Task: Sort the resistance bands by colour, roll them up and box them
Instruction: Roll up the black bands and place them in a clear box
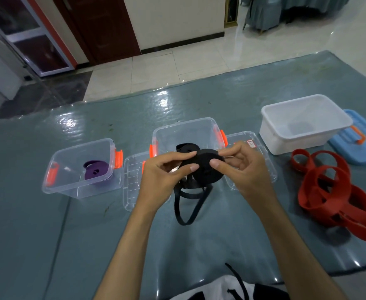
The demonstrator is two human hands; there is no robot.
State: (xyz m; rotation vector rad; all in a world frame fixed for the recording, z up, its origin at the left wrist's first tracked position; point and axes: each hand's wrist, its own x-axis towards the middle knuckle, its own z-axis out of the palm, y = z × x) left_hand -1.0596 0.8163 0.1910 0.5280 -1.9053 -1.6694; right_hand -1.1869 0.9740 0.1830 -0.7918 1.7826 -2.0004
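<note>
1. Nearest, the loose tail of the black resistance band hung in a loop toward the mat's near edge; it looked soft, limp and light.
2. Above it, the left hand and right hand pinched the half-wound black roll by its rim, its flat face toward the person; pressure there probably stops it springing open.
3. Right, tangled red bands lay unrolled.
4. Farther off, the middle clear box held one black roll, the left box a purple roll.
</note>
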